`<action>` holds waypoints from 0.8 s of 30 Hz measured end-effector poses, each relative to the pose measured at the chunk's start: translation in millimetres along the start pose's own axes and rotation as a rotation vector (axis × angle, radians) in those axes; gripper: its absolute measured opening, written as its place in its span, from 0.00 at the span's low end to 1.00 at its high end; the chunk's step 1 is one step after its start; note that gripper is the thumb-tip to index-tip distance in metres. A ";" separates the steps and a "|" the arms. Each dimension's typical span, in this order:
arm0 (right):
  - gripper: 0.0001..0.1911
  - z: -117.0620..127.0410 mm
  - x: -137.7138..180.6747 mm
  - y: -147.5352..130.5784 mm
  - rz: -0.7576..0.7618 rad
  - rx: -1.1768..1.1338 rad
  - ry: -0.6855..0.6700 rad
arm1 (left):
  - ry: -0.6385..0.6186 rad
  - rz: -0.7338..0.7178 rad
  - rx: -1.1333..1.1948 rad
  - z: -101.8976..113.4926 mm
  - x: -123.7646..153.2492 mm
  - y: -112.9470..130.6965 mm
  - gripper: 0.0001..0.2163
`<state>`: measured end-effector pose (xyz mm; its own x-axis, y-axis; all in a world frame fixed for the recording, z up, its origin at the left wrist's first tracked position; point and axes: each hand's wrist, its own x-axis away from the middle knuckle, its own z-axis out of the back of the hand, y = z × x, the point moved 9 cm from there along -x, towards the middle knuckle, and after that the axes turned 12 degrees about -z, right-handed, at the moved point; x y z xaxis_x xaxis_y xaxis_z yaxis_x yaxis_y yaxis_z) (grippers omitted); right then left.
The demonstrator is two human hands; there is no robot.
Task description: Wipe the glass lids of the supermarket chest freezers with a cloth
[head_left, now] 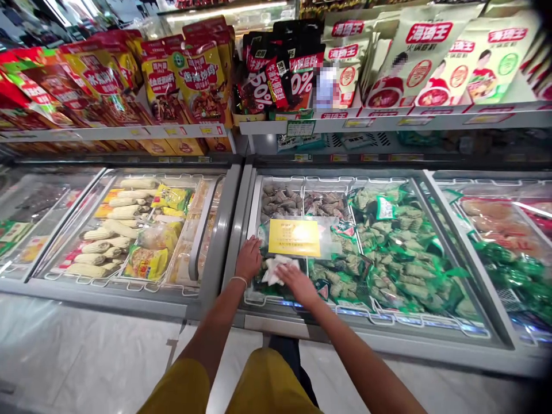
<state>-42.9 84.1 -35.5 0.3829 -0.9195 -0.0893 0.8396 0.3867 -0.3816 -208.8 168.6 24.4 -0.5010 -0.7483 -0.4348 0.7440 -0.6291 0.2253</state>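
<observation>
A crumpled white cloth point(279, 269) lies against the glass lid point(293, 202) of the right-hand freezer. My right hand point(297, 282) presses on it from above, fingers pointing up and left over the cloth. My left hand point(249, 259) rests on the lid's left frame, fingers laid along the edge and holding nothing that I can see; a thin band circles that wrist. Just above the cloth, a yellow printed notice point(294, 237) is stuck to the glass. Green-netted, leaf-wrapped parcels point(401, 241) show beneath the lid.
A second freezer point(215, 241) with corn point(125, 213) and yellow packets stands to the left, its curved handle point(202, 230) raised. Behind both runs a shelf point(388, 122) lined with upright seasoning pouches point(202, 80). Pale floor tiles point(86, 345) lie below.
</observation>
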 end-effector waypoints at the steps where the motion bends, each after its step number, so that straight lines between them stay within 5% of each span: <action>1: 0.35 13.3 1.2 25.6 -0.104 0.013 0.039 | 0.007 0.000 0.000 0.2 0.2 -0.2 0.20; 4: 0.34 46.0 9.2 86.4 -0.444 0.033 0.205 | 0.016 -0.006 0.004 0.1 0.7 -0.5 0.19; 6: 0.34 42.3 15.3 82.1 -0.543 0.016 0.270 | 0.014 -0.008 0.008 -0.1 0.8 -0.9 0.19; 11: 0.39 -38.4 20.4 -54.2 -0.245 -0.077 0.158 | 0.019 -0.010 0.017 2.4 -0.2 -0.7 0.18; 14: 0.39 -58.1 29.6 -86.7 -0.077 -0.087 0.053 | 0.022 -0.014 0.023 4.4 -0.7 0.5 0.18; 17: 0.35 -28.2 32.0 -30.6 -0.150 -0.049 0.063 | 0.023 -0.014 0.014 4.9 -0.4 0.7 0.18; 20: 0.32 13.2 32.2 41.9 -0.426 -0.004 0.218 | 0.032 -0.029 0.008 4.5 -0.4 1.1 0.17; 22: 0.33 17.6 36.3 48.5 -0.563 0.001 0.314 | 0.042 -0.034 0.011 4.2 -0.7 1.0 0.17; 24: 0.35 -1.5 41.7 14.9 -0.587 -0.012 0.360 | 0.046 -0.031 0.015 3.6 -1.1 0.5 0.17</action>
<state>-15.0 51.5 -46.3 -0.2880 -0.9435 -0.1641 0.8635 -0.1818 -0.4704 -209.5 168.4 28.1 -0.5028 -0.7178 -0.4816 0.7215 -0.6553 0.2235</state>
